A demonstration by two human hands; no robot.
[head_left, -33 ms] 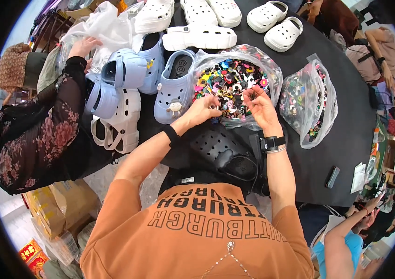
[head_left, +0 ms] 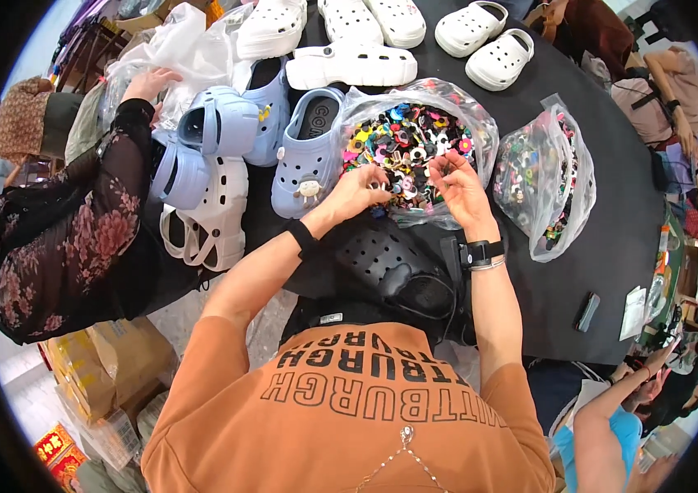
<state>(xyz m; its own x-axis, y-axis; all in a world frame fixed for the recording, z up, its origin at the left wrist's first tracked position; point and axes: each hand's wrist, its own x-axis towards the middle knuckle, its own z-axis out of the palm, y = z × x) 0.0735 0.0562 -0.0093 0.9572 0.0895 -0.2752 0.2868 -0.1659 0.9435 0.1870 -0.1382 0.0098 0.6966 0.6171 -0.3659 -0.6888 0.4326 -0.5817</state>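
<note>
- Starting at the far left, a co-worker's sleeve (head_left: 78,238) in a dark floral print is seen, with that person's hand (head_left: 152,82) laid on a clear plastic bag (head_left: 193,49).
- Pale blue clogs (head_left: 226,123) are stacked just beside white strapped clogs (head_left: 209,222) at the edge of the black table (head_left: 604,246).
- A single pale blue clog (head_left: 308,156) is set next to them, with a small pale charm fixed near its toe.
- The left hand (head_left: 357,191) is held over the near rim of the open bag of charms (head_left: 411,140); its fingertips are pinched together on something small (what exactly cannot be told), touching the heap.
- The bag of charms is placed mid-table, straight ahead of the person, filled with many-coloured small pieces.
- The right hand (head_left: 457,187) is raised just beside the left, over the same bag, its fingers curled closed on a small dark piece; a watch is worn on that wrist.
- A black clog (head_left: 390,263) is held below both hands, against the person's body.
- A second bag of charms (head_left: 546,181) is set to the right, apart from the first.
- White clogs (head_left: 480,37) are lined along the far side.
- A small dark flat object (head_left: 586,312) is left near the right edge.
</note>
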